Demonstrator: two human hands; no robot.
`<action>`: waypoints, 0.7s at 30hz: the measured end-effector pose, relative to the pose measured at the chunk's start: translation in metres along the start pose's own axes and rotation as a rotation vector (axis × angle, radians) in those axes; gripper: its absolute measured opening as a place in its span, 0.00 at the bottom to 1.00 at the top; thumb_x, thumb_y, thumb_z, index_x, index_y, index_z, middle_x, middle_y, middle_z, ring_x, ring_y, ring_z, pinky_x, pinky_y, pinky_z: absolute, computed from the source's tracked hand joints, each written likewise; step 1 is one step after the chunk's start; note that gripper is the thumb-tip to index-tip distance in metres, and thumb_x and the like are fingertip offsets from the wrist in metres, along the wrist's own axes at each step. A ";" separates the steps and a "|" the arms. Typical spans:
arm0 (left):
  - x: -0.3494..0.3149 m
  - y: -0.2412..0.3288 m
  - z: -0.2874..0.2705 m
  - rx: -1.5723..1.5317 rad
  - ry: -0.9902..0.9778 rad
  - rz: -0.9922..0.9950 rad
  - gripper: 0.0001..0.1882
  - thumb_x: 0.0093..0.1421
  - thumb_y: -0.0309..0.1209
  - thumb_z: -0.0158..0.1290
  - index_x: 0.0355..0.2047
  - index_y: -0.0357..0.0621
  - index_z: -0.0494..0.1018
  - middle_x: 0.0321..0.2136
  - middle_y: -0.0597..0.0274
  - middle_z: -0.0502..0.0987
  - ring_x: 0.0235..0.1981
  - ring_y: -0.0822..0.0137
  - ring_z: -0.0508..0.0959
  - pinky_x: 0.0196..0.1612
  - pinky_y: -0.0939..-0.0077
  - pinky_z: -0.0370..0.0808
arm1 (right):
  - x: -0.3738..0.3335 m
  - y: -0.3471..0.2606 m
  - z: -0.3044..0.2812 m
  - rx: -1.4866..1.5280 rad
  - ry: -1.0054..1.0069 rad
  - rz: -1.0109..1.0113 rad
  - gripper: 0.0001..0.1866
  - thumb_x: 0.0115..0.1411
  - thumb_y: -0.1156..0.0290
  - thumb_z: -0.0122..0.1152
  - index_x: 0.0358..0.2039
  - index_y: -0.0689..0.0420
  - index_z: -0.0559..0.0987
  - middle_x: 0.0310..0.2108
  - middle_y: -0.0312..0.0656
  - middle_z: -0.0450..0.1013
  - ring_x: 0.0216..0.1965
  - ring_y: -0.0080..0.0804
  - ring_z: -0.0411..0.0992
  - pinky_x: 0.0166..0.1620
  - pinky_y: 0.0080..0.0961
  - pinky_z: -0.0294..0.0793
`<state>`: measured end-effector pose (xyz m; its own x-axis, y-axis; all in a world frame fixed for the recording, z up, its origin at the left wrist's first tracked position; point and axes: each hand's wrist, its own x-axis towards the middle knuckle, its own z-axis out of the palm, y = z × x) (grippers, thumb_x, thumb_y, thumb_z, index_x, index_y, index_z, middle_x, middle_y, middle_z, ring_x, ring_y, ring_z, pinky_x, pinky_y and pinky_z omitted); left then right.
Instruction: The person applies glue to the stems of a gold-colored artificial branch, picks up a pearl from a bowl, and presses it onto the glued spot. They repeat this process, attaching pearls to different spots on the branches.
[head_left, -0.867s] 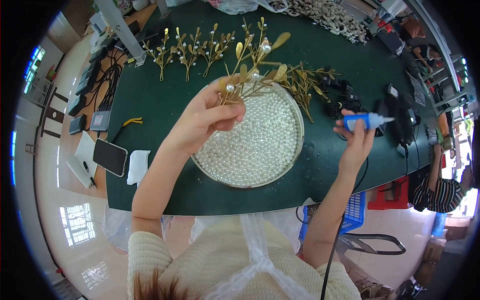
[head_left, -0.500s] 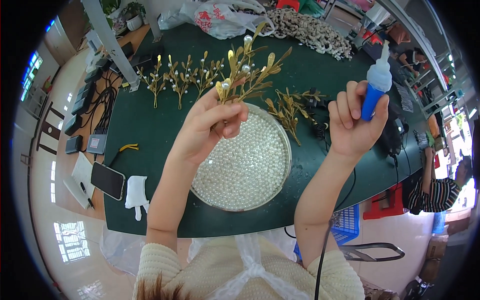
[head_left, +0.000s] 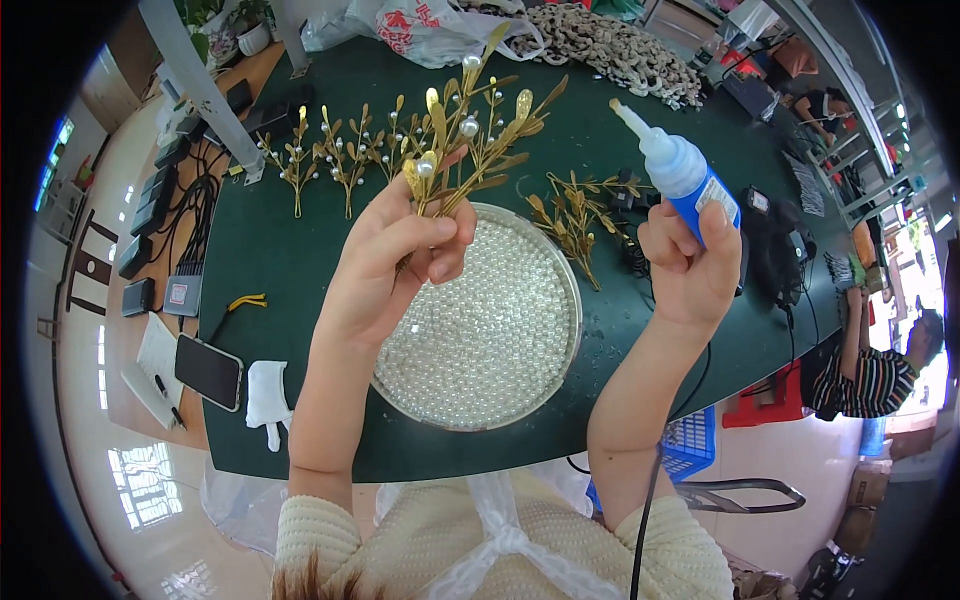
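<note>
My left hand (head_left: pixel 400 235) pinches the stems of a gold leaf branch (head_left: pixel 480 130), which has a few pearls among its leaves. It is raised in front of a round tray (head_left: pixel 578 330) filled with loose pearl beads (head_left: pixel 490 320). In my right hand (head_left: pixel 695 255) is a blue glue bottle (head_left: pixel 690 180) with a pale cap and long nozzle. That nozzle tilts up and left toward the branch, with a gap between them. Behind the left hand, several finished-looking pearl branches (head_left: pixel 297 165) lie in a row. Bare gold branches (head_left: pixel 580 215) lie right of the tray.
Plastic bags (head_left: pixel 400 30) and a heap of grey chain-like cord (head_left: pixel 620 50) lie at the back. Left are a phone (head_left: pixel 209 372), a white cloth piece (head_left: pixel 266 395) and yellow-handled tweezers (head_left: pixel 245 302). Black cables run at right. A person in stripes (head_left: pixel 865 385) sits far right.
The glue bottle has tipped from upright to leaning left, and my right hand has shifted slightly left and down. My left hand has moved a little left with the branch.
</note>
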<state>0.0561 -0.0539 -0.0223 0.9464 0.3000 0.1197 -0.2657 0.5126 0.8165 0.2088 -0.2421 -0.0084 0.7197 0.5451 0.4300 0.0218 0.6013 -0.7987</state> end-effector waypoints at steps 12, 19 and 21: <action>-0.004 0.005 0.003 0.110 0.040 0.045 0.33 0.51 0.24 0.46 0.58 0.34 0.52 0.25 0.57 0.70 0.19 0.75 0.65 0.24 0.83 0.63 | -0.003 0.007 0.029 -0.040 0.187 -0.058 0.16 0.49 0.61 0.62 0.19 0.60 0.70 0.17 0.32 0.63 0.16 0.15 0.58 0.19 0.14 0.53; -0.008 0.012 0.013 0.283 0.074 0.095 0.37 0.47 0.20 0.44 0.60 0.35 0.49 0.22 0.58 0.68 0.20 0.76 0.65 0.20 0.86 0.59 | -0.016 0.006 0.056 -0.418 0.214 -0.375 0.17 0.45 0.67 0.63 0.12 0.62 0.66 0.12 0.33 0.60 0.14 0.16 0.55 0.19 0.15 0.50; -0.011 0.011 0.017 0.312 0.094 0.106 0.38 0.46 0.20 0.44 0.60 0.35 0.49 0.22 0.58 0.69 0.20 0.76 0.66 0.20 0.86 0.60 | -0.017 0.010 0.060 -0.429 0.191 -0.399 0.17 0.45 0.67 0.63 0.12 0.62 0.65 0.11 0.33 0.59 0.14 0.16 0.54 0.18 0.15 0.49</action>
<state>0.0455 -0.0648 -0.0052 0.8915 0.4187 0.1729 -0.2794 0.2079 0.9374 0.1552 -0.2103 0.0015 0.7095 0.1884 0.6791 0.5637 0.4267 -0.7073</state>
